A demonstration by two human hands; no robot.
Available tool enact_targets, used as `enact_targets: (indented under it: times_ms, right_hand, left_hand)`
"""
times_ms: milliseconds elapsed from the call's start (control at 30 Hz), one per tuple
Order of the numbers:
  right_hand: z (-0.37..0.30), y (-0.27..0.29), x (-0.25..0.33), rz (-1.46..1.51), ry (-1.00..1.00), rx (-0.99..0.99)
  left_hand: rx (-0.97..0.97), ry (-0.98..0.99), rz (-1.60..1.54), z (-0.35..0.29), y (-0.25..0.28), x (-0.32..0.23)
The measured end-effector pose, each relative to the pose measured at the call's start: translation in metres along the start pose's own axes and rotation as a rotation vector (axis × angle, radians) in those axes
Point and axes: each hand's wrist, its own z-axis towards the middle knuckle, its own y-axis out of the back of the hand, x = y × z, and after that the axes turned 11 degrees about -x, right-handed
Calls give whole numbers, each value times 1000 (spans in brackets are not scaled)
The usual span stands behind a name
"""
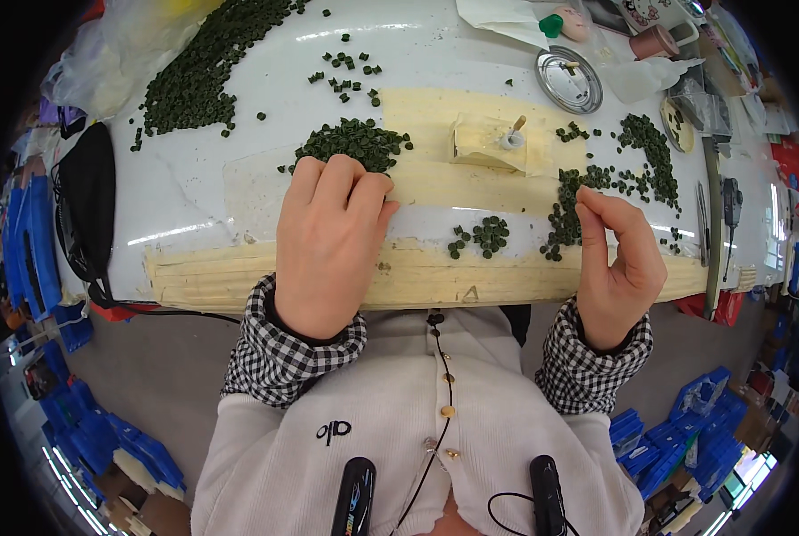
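Note:
My left hand (332, 232) rests at the near edge of a heap of small dark green spool-shaped parts (355, 141). Its fingers are curled down and their tips are hidden, so what they hold, if anything, cannot be seen. My right hand (621, 263) has thumb and index finger pinched together beside another patch of the green parts (562, 219); anything between the tips is too small to make out. Between and beyond the hands, a tape-covered block (484, 145) carries a small white piece (513, 139) with a thin wooden stick (519, 124) standing up from it.
A small cluster of green parts (491, 236) lies between my hands, and a large pile (198, 76) spreads at the far left. A round metal lid (567, 80) stands far right. Tweezers (702, 223) lie at the right, a black mask-like cloth item (87, 201) at the left.

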Motion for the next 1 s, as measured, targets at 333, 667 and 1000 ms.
enact_targets:
  times_ms: [333, 667, 1000]
  right_hand:
    - [-7, -5, 7, 90, -47, 63]
    - [-17, -14, 9, 405, -414, 203]
    - [-14, -24, 28, 917, -827, 380]
  left_hand:
    - [-81, 8, -63, 0, -1, 1]
    - [-156, 89, -212, -3, 4, 6]
    - [28, 713, -1398, -12, 6, -20]
